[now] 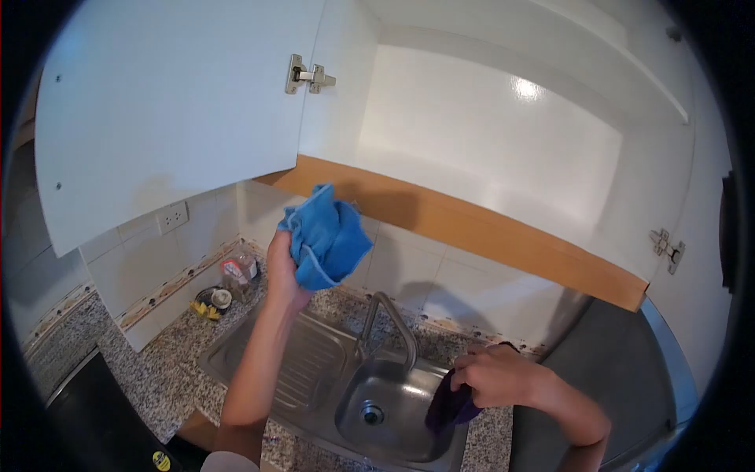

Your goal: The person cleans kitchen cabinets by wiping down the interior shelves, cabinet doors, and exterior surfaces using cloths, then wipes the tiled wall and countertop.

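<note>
My left hand [284, 266] is raised in front of the wall cabinet's lower edge, its fingers wrapped round a crumpled blue cloth [329, 240]. Lower on the right, my right hand [491, 375] grips a dark purple cloth [454, 405], which hangs over the right side of the sink basin [393, 440]. The curved faucet [393, 315] rises between the two hands. Above them, the white cabinet [487, 126] stands open, with its left door [173, 102] swung out to the left.
A clear jar [239, 267] and a small dish with yellow items [209, 305] sit on the granite counter [169, 366] in the left corner. A grey panel [605, 370] stands at the right. A black object [98, 417] is at lower left.
</note>
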